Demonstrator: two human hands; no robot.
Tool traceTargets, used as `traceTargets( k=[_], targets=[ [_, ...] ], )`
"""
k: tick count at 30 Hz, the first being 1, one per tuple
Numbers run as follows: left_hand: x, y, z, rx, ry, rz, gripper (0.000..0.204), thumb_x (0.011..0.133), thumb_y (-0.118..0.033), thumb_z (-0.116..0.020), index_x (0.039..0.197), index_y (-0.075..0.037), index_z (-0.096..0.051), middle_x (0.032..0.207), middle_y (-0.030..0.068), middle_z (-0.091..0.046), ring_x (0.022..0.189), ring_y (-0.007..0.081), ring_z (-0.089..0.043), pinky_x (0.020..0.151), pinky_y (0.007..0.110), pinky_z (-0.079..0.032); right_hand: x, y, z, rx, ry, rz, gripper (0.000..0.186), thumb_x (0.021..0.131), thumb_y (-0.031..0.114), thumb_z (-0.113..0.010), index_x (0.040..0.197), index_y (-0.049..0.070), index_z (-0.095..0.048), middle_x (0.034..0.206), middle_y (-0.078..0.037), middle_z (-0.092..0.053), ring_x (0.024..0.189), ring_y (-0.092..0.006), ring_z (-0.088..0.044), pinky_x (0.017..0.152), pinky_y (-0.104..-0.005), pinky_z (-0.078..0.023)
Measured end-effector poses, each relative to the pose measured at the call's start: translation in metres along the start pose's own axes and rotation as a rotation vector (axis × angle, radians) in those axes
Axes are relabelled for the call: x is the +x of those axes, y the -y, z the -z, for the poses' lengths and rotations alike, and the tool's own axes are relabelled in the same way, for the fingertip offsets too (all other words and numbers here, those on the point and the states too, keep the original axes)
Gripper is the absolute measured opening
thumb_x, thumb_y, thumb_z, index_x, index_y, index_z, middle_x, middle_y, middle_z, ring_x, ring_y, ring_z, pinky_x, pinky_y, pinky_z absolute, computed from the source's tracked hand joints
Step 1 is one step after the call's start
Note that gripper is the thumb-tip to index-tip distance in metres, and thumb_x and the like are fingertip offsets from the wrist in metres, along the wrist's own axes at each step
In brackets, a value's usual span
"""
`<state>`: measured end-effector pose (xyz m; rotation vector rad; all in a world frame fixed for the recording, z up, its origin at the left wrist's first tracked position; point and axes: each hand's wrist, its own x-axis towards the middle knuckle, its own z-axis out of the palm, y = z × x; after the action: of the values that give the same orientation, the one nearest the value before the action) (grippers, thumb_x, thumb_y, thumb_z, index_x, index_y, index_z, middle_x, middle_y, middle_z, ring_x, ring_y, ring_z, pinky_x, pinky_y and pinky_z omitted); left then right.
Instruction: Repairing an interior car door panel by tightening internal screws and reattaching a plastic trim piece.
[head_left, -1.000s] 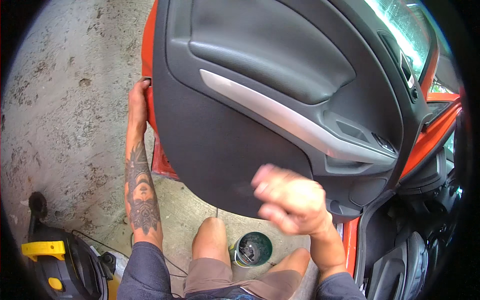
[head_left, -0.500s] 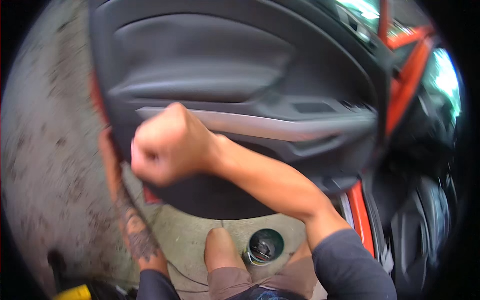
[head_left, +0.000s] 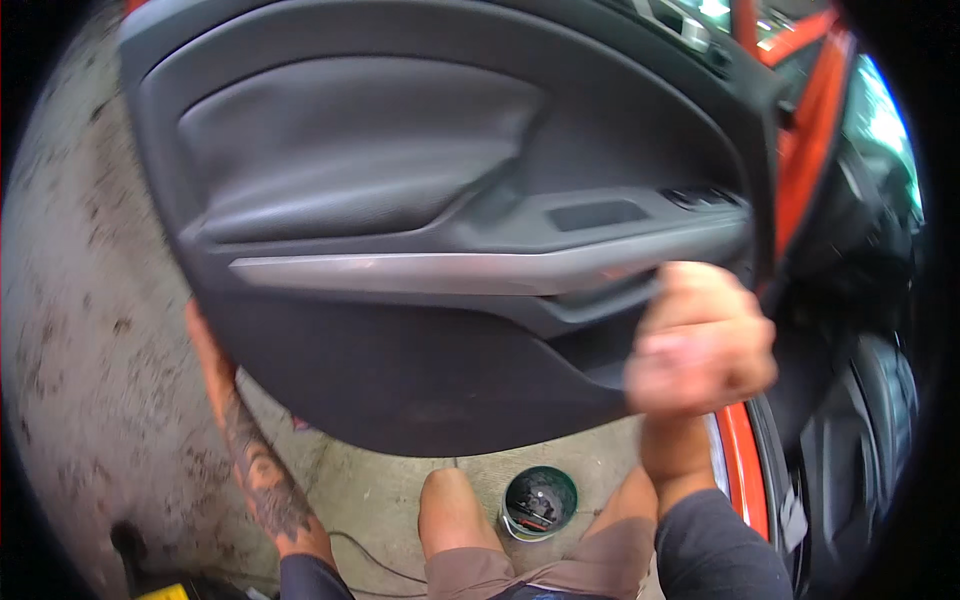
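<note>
A dark grey car door trim panel with a silver-grey strip fills the middle of the view. At its lower left edge is my left hand, touching it; the fingers are hidden behind the edge. My right hand is closed in a fist, slightly blurred, in front of the panel's lower right part near the pull handle recess. Nothing shows in that fist. Whether it touches the panel I cannot tell. Window switches sit on the armrest above it.
A dark green bucket with small items inside stands on the concrete floor between my knees. A cable runs along the floor. On the right are the orange door sill and a dark car seat.
My right fist has swung from the panel's left side across to its lower right. My left hand stays at the left edge. The view has shifted, and the panel shows lower and more to the left.
</note>
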<state>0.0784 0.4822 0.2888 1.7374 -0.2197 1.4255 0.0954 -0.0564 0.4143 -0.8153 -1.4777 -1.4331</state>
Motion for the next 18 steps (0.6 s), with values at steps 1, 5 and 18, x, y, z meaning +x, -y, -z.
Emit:
traceTargets(
  k=[1, 5, 18],
  targets=[
    [-0.007, -0.023, -0.029, -0.230, -0.033, 0.266, 0.049, 0.100, -0.038, -0.038, 0.125, 0.000, -0.057, 0.123, 0.0094, -0.061, 0.111, 0.0222, -0.057, 0.098, 0.040, -0.043, 0.004, -0.002, 0.032, 0.040, 0.014, -0.105, 0.012, 0.084, 0.003, -0.060, 0.073, 0.002, -0.058, 0.053, -0.002, -0.047, 0.043, -0.0099, -0.041, 0.041, -0.0256, -0.033],
    [0.003, -0.051, -0.052, -0.363, -0.344, 0.515, 0.037, 0.102, -0.034, -0.037, 0.107, -0.005, -0.060, 0.102, 0.0053, -0.063, 0.094, 0.0150, -0.055, 0.087, 0.029, -0.044, -0.026, -0.087, 0.183, -0.002, -0.099, -0.438, 0.016, 0.087, 0.002, -0.043, 0.081, 0.000, -0.058, 0.062, -0.006, -0.045, 0.053, -0.0128, -0.044, 0.049, -0.0258, -0.034],
    [0.009, -0.147, -0.077, 0.567, -0.529, -0.245, 0.044, 0.094, -0.021, -0.051, 0.135, -0.005, -0.055, 0.126, 0.0150, -0.056, 0.120, 0.0280, -0.051, 0.100, 0.037, -0.040, -0.021, -0.083, 0.110, -0.516, 0.154, -0.325, 0.015, 0.082, 0.009, -0.057, 0.086, -0.004, -0.063, 0.078, -0.011, -0.058, 0.069, -0.0170, -0.055, 0.060, -0.0249, -0.043]
  ],
)
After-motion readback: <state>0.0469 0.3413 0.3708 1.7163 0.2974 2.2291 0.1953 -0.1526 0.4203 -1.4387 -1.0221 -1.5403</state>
